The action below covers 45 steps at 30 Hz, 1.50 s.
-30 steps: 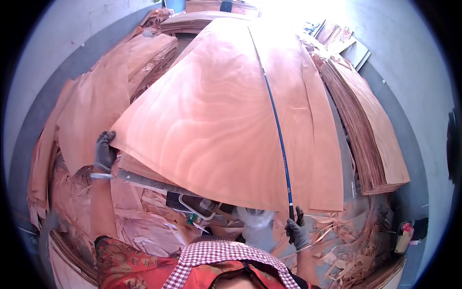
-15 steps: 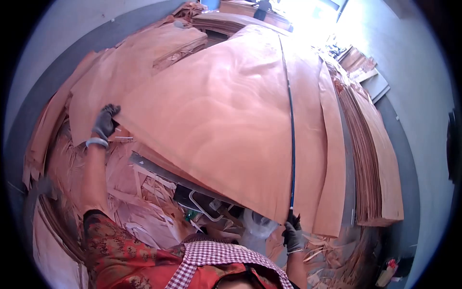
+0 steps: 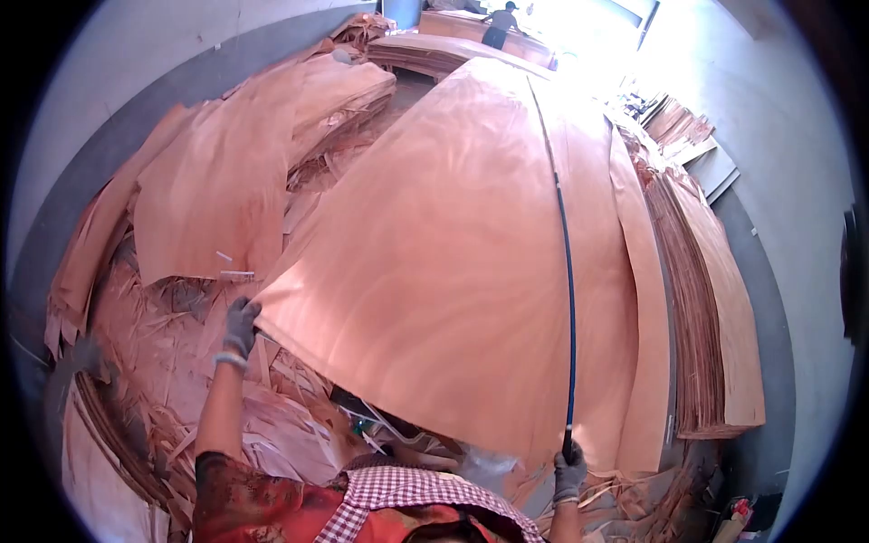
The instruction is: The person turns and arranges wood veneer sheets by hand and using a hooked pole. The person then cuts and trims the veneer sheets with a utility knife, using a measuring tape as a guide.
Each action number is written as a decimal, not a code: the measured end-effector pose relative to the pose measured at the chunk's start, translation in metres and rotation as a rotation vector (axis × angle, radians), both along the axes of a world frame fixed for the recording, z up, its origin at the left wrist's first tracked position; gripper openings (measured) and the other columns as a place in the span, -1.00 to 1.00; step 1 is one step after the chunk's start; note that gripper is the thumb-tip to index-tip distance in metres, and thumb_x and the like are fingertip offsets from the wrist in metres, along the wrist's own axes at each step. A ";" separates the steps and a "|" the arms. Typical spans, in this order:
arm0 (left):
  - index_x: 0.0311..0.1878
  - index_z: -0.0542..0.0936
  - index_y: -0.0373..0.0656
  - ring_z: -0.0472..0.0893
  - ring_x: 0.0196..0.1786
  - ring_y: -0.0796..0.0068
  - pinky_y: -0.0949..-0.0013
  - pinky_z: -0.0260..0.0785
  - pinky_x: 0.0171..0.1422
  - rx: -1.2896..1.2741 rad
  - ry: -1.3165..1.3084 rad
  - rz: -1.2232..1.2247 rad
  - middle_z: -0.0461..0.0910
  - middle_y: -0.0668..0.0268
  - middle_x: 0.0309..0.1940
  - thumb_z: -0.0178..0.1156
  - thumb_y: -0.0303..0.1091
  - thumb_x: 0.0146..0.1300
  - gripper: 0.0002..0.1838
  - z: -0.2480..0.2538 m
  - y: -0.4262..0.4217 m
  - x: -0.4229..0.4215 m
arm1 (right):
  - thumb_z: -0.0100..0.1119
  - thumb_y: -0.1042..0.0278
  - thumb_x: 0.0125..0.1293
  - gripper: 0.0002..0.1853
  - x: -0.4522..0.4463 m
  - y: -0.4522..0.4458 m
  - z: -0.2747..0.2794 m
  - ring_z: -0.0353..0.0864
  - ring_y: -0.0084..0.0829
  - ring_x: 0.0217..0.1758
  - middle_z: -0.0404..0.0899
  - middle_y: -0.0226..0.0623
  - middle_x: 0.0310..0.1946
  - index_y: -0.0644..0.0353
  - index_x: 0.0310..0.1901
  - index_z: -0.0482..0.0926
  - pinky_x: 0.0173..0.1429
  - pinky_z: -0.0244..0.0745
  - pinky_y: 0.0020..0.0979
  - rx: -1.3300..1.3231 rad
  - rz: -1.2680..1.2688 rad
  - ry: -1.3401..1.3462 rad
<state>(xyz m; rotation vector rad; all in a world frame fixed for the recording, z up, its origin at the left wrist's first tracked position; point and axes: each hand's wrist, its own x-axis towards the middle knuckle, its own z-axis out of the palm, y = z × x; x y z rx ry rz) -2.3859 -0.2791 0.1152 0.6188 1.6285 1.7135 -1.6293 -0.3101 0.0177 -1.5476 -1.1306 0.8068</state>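
A broad, thin sheet of wood veneer [image 3: 434, 271] spreads over the stack in front of me. My left hand [image 3: 241, 328], in a grey glove, is closed on the sheet's near left corner. My right hand [image 3: 569, 472], also gloved, is wrapped around the dark lower end of a long thin pole [image 3: 568, 317]. This pole runs away from me across the veneer, toward its far edge. Right of it, another veneer strip [image 3: 644, 362] with a wavy edge lies lengthwise.
More veneer sheets [image 3: 217, 181] are piled on the left, and a thick veneer stack [image 3: 701, 362] stands along the right wall. Torn veneer scraps [image 3: 181, 362] cover the floor at left. A person [image 3: 498, 25] is at the far end near another stack.
My left hand has moved right and nearer to me, drawing the sheet's corner with it and uncovering scraps between the piles. My right hand and the pole's near end have shifted slightly right and closer.
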 end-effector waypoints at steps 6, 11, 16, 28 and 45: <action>-0.26 0.47 -0.21 0.52 -0.35 0.57 0.49 0.43 -0.33 0.091 0.005 0.020 0.51 0.36 -0.39 0.18 -0.42 0.17 -0.88 0.061 0.054 0.024 | 0.18 0.70 0.07 -0.59 -0.005 0.057 0.020 0.55 -0.59 -0.18 0.58 -0.42 -0.18 0.29 0.02 0.49 -0.06 0.48 -0.54 -0.091 0.029 0.129; -0.13 0.48 -0.27 0.57 -0.26 0.61 0.56 0.45 -0.15 0.230 0.130 -0.195 0.57 0.33 -0.26 0.17 -0.48 0.20 -0.81 0.132 0.056 0.075 | 0.17 0.67 0.12 -0.59 -0.016 0.049 0.039 0.54 -0.60 -0.25 0.58 -0.37 -0.14 0.26 0.05 0.48 -0.37 0.45 -0.58 -0.117 0.055 0.312; -0.03 0.44 -0.34 0.57 -0.16 0.59 0.54 0.44 -0.03 0.350 0.305 -0.265 0.57 0.27 -0.18 0.15 -0.53 0.21 -0.74 0.146 0.061 0.119 | 0.22 0.49 0.13 -0.65 -0.023 0.049 0.041 0.50 -0.62 -0.47 0.61 -0.42 -0.31 0.22 0.00 0.52 -0.55 0.37 -0.58 -0.129 0.099 0.220; -0.05 0.44 -0.17 0.51 -0.16 0.50 0.41 0.42 -0.07 0.177 0.000 -0.087 0.51 0.36 -0.20 0.18 -0.35 0.21 -0.74 0.104 0.038 0.096 | 0.29 0.30 0.09 -0.78 0.016 -0.005 0.064 0.45 -0.59 -0.61 0.50 -0.45 -0.56 0.20 -0.26 0.56 -0.59 0.34 -0.54 -0.348 -0.050 0.236; -0.14 0.39 -0.02 0.54 -0.33 0.39 0.34 0.42 -0.32 -0.041 -0.334 0.135 0.54 0.32 -0.31 0.20 -0.36 0.18 -0.77 -0.091 -0.026 0.219 | 0.32 0.43 0.07 -0.78 0.268 -0.069 0.107 0.46 -0.65 -0.46 0.54 -0.49 -0.51 0.27 -0.24 0.57 -0.33 0.41 -0.59 -0.206 -0.291 -0.483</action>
